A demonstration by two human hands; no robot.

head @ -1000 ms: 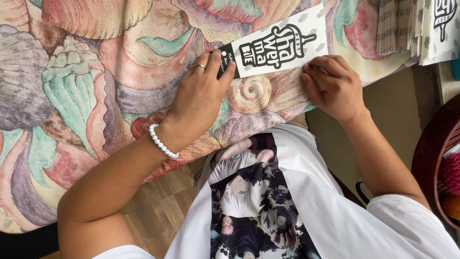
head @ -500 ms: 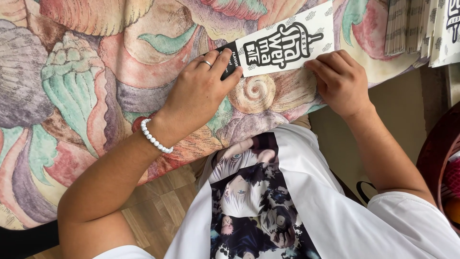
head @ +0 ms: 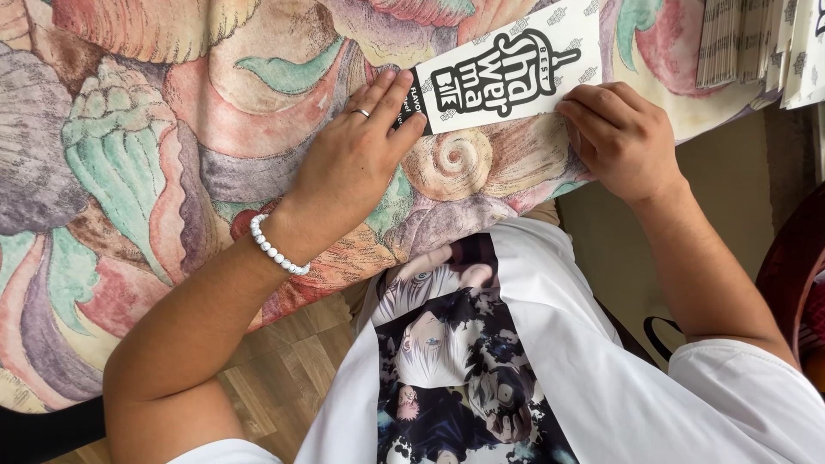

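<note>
A flat white paper sleeve [head: 507, 73] with bold black lettering lies on a cloth [head: 172, 129] printed with large shells in pink, green and orange. My left hand [head: 357, 159], with a ring and a white bead bracelet, lies flat with its fingertips pressing the sleeve's left end. My right hand [head: 623, 137] is curled at the sleeve's right lower edge, fingers bent against the paper.
A stack of similar white printed sleeves [head: 756, 43] stands at the top right on the cloth. The cloth's edge hangs above a wooden floor [head: 275, 378]. A dark red round object [head: 795, 266] is at the right edge.
Both hands stay on the sleeve. My left fingers have slid slightly along its left end, and the view has shifted a little so the sleeve sits higher.
</note>
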